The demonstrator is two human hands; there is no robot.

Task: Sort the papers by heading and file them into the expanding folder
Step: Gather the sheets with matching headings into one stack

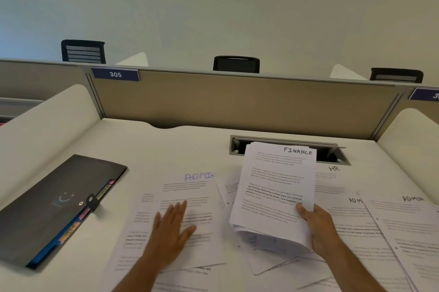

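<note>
Centrally, a FINANCE-headed stack (275, 187) is pinched at its 5 o'clock corner by the right hand (318, 227); fingers beneath are hidden. An ADMIN sheet (190, 196) is pressed flat by the left hand (171, 227), fingers straight, together. The expanding folder (57, 206) is seen shut at 9 o'clock. Body text is blurred.

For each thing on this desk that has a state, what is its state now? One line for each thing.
Expanding folder: closed, lying flat at the left of the desk.
Finance stack: lifted off the desk, held by the right hand.
Admin sheet: flat on the desk, under the open left hand.
HR sheet: flat, partly covered.
Desk cable hatch: lid open.
</note>
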